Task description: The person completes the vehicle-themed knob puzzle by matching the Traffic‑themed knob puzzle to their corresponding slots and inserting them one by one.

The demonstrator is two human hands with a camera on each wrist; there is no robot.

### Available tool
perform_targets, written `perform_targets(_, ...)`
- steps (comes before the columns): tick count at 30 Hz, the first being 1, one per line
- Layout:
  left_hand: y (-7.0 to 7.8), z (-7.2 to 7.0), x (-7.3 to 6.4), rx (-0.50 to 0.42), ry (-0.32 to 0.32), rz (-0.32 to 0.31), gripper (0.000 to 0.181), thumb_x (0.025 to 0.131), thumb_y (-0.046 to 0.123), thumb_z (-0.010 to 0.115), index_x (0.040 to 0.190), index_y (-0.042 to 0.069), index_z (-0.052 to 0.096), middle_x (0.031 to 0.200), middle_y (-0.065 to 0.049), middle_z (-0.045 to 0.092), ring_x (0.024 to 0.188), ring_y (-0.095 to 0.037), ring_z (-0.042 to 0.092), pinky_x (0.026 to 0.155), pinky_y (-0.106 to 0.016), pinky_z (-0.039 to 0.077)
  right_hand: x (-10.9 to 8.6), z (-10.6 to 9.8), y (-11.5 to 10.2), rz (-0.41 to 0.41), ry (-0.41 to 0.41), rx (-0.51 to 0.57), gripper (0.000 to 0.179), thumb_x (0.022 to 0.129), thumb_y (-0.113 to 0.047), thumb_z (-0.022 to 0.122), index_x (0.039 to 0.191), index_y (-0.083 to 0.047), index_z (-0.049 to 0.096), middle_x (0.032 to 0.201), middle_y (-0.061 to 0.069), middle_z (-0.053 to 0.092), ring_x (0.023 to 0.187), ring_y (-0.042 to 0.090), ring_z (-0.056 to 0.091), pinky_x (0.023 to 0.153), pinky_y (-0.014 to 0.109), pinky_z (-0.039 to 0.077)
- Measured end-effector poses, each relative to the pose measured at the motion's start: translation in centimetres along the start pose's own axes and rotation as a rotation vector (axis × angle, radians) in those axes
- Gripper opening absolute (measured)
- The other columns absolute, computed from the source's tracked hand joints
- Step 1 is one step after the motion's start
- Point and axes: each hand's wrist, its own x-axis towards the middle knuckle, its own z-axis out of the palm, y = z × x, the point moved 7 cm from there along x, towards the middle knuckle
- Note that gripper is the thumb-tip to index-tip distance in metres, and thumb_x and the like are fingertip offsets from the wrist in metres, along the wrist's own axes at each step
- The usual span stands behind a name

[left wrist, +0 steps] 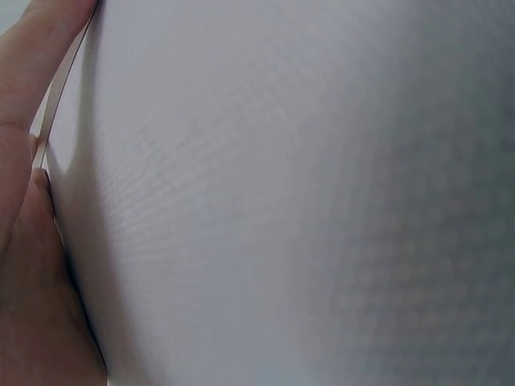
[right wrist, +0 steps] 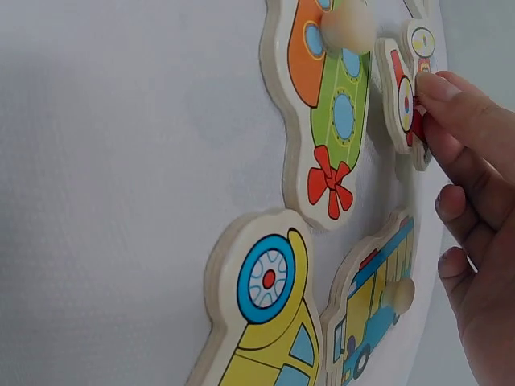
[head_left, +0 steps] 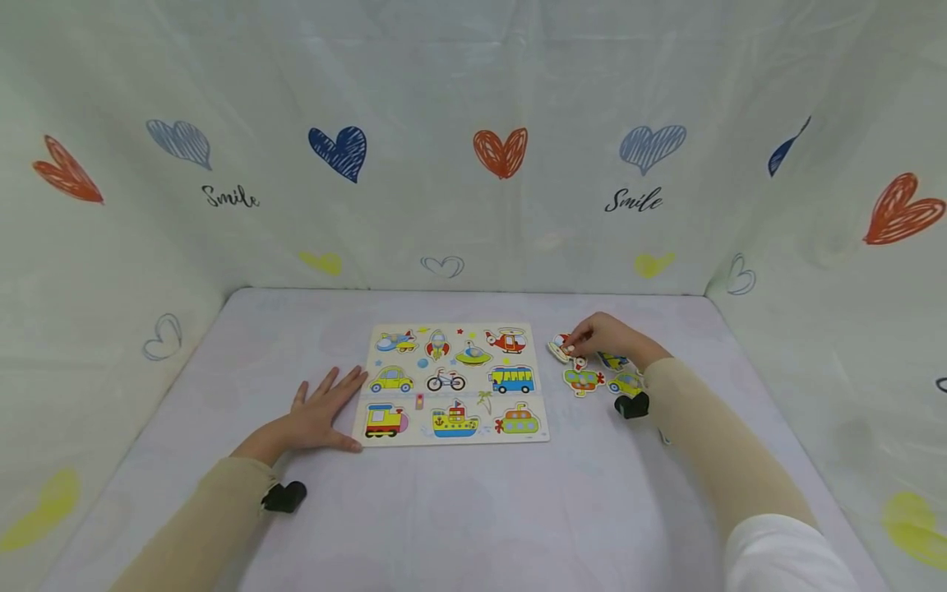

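Observation:
A flat wooden puzzle board (head_left: 451, 395) printed with vehicles lies on the table. My left hand (head_left: 318, 418) rests flat with spread fingers at the board's left edge; the left wrist view shows only part of it beside the cloth. To the right of the board, my right hand (head_left: 610, 339) pinches a red-and-white puzzle piece (right wrist: 405, 104), seemingly the helicopter, between thumb and forefinger. Its knob is hidden by the fingers. Near that hand lie a green-and-orange submarine piece (right wrist: 344, 117), a yellow car piece (right wrist: 269, 342) and a blue-and-yellow bus piece (right wrist: 374, 301).
A pale cloth covers the table (head_left: 459, 510). Partly under my right forearm, the edge of another piece (head_left: 665, 438) shows. A white curtain (head_left: 414, 222) with printed hearts hangs behind the table and along both sides.

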Motion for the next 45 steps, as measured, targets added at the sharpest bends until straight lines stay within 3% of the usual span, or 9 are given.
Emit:
perform_targets(6, 0.0, 0.0, 0.1, -0.007, 0.001, 0.006, 0.120, 0.065, 0.056, 0.083, 0.155, 0.009, 0.018, 0.161, -0.018, 0.010, 0.144, -0.045, -0.006, 0.104, -0.071, -0.013, 0.3, 0.0, 0.0, -0.004, 0.046, -0.030, 0.012, 0.088, -0.015, 0.074, 0.097, -0.009, 0.077, 0.085, 0.001, 0.067, 0.080, 0.021, 0.051, 0.071, 0.032, 0.043)
perform_targets(23, -0.1, 0.1, 0.1, -0.002, -0.003, 0.003, 0.121, 0.065, 0.054, 0.084, 0.155, 0.009, 0.018, 0.161, -0.018, 0.010, 0.145, -0.045, -0.007, 0.104, -0.071, -0.014, 0.5, 0.8, 0.6, 0.044, 0.099, -0.002, 0.010, 0.085, -0.016, 0.076, 0.084, -0.007, 0.071, 0.073, 0.001, 0.066, 0.067, 0.016, 0.055, 0.065, 0.029, 0.045)
perform_targets(35, -0.2, 0.0, 0.1, 0.000, -0.006, -0.003, 0.121, 0.065, 0.055, 0.084, 0.155, 0.009, 0.017, 0.161, -0.018, 0.010, 0.145, -0.045, -0.007, 0.104, -0.070, -0.014, 0.3, 0.7, 0.8, -0.001, 0.008, -0.004, 0.019, 0.087, -0.016, 0.074, 0.104, -0.007, 0.075, 0.075, 0.003, 0.057, 0.072, 0.019, 0.050, 0.065, 0.030, 0.041)
perform_targets(45, -0.1, 0.0, 0.2, 0.002, -0.007, 0.001, 0.120, 0.066, 0.055, 0.083, 0.155, 0.009, 0.017, 0.161, -0.018, 0.010, 0.145, -0.045, -0.007, 0.104, -0.071, -0.013, 0.6, 0.1, 1.1, -0.025, -0.001, -0.007, 0.017, 0.086, -0.014, 0.075, 0.102, -0.009, 0.077, 0.084, 0.002, 0.064, 0.078, 0.021, 0.051, 0.069, 0.031, 0.044)
